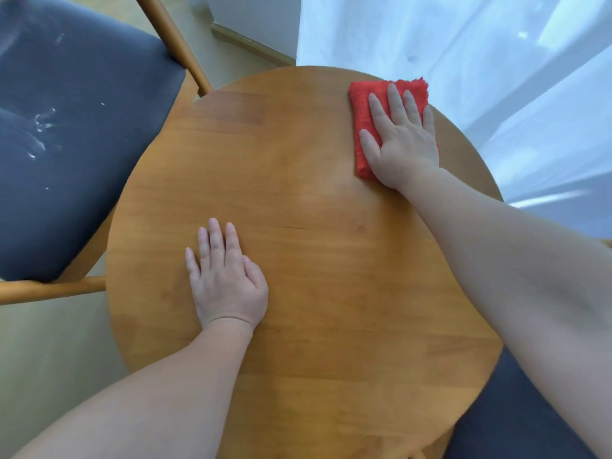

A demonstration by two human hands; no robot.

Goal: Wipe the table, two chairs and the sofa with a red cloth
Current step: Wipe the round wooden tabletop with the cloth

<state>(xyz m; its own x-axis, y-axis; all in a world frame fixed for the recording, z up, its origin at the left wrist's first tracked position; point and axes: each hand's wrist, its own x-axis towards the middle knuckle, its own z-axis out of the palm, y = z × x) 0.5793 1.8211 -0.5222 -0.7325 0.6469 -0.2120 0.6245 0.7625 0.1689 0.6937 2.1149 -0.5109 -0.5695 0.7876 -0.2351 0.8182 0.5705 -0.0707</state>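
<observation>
**Two bare hands, two uncovered forearms**

The left hand (228, 286) is broad and rounded, and its fingers (214, 240) are short, tapering to trimmed nails. Just behind it a crease rings the wrist (228, 321). From there the left forearm (172, 392) runs uncovered, widening to the picture's edge. The right hand (402, 140) has the same build, with its knuckles barely raised. Behind it the right forearm (516, 260) is also uncovered and thick, with a faint long furrow far back from the wrist.
</observation>
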